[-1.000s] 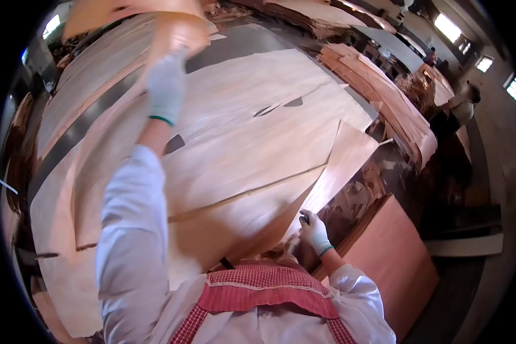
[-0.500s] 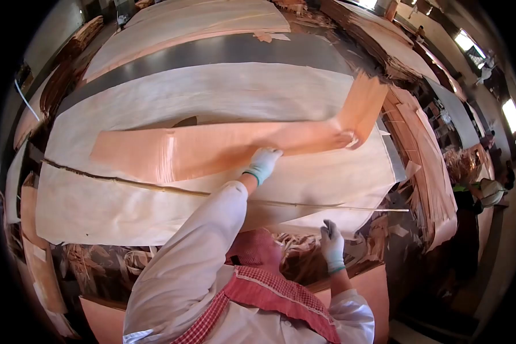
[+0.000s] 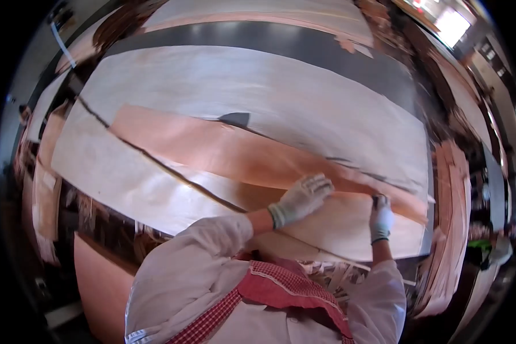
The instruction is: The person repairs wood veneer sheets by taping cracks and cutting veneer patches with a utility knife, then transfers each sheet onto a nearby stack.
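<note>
A long orange-pink veneer strip (image 3: 206,143) lies across a large pale veneer sheet (image 3: 178,77). My left hand (image 3: 305,198), in a white glove with a green cuff, rests at the strip's lower edge with its fingers stretched out. Near the strip's right end, my right hand (image 3: 382,219), also gloved, is closed around a small dark object that I cannot make out. A dark hole (image 3: 235,119) shows in the pale sheet just above the strip. Below the strip, a long narrow gap (image 3: 183,179) runs diagonally through the sheet.
A dark table surface (image 3: 229,35) borders the sheet at the back, with another veneer stack (image 3: 258,12) beyond. Stacked pinkish veneer (image 3: 450,223) stands at right. A pink panel (image 3: 100,281) is at lower left. Another person (image 3: 500,251) is at far right.
The strip's folded right end has come down flat onto the sheet. My left hand has moved right along the strip, and my right hand has come up to its right part.
</note>
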`<state>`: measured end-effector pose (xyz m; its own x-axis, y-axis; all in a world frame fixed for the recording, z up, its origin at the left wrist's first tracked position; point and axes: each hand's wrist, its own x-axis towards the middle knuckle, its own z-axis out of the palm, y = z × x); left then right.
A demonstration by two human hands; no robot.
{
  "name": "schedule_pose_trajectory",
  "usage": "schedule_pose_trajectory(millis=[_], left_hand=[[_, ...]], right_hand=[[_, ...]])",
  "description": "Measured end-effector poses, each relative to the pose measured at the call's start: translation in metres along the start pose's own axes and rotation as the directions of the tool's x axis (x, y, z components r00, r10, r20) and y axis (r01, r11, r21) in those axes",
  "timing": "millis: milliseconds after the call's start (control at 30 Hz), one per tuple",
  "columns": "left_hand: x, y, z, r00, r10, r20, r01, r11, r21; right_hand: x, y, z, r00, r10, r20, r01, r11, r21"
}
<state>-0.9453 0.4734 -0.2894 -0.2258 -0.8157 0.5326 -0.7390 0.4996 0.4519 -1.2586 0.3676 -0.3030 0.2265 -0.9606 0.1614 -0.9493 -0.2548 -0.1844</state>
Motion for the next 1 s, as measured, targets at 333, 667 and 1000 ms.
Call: schedule_pose_trajectory(millis=[333, 667, 1000], left_hand=[[-0.175, -0.151, -0.177, 0.140, -0.957, 0.255, 0.200, -0.225, -0.954], [-0.070, -0.299, -0.262, -0.062, -0.974, -0.216, 0.177, 0.202, -0.963], [-0.018, -0.195, -0.037, 0.266, -0.961, 0.071, 0.302, 0.013, -0.953]], right_hand=[[0.187, -0.039, -0.113, 0.921, -0.386, 0.042, 0.379, 0.871, -0.311], [0.196, -0.004, -0.182, 0.870, -0.365, -0.333, 0.341, 0.931, -0.130], [0.108, 0.277, -0.108, 0.950, 0.164, -0.266, -0.168, 0.986, 0.010]])
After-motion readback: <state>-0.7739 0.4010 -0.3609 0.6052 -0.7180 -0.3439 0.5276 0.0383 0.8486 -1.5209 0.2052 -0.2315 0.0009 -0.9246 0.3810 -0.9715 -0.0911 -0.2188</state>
